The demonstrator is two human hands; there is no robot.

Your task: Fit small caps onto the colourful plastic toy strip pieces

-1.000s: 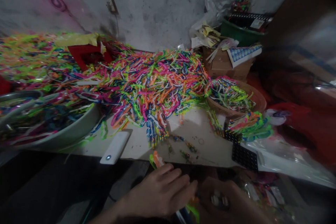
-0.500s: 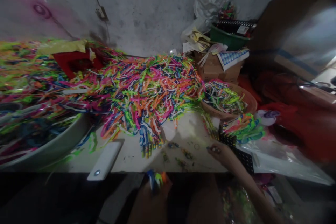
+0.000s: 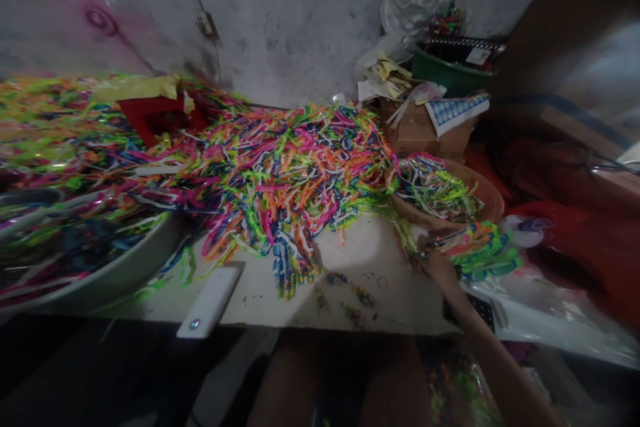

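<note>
My right hand [image 3: 443,272] reaches over the table's right side, by the near ends of a small row of yellow-green strips [image 3: 406,239]. Its fingers are dark and blurred, so I cannot see whether they grip a strip. Just right of the hand lies a stack of green and orange strips [image 3: 483,250]. My left hand is out of sight. In the middle of the table, a bundle of blue and white strips with yellow ends [image 3: 290,270] lies at the front of a large heap of colourful strips [image 3: 305,167]. Several small loose pieces [image 3: 360,295] lie nearby.
A white power bank-like slab [image 3: 210,303] lies near the table's front edge. A pale basin [image 3: 145,260] full of strips stands at left, a tan basin [image 3: 493,203] at right. Behind are a red stool-like thing [image 3: 137,117], a cardboard box [image 3: 417,130] and a green basin [image 3: 440,73].
My right hand has moved away and to the right, from the bare table to the yellow-green strips. My left hand, holding colourful strips low in front, has dropped out of view.
</note>
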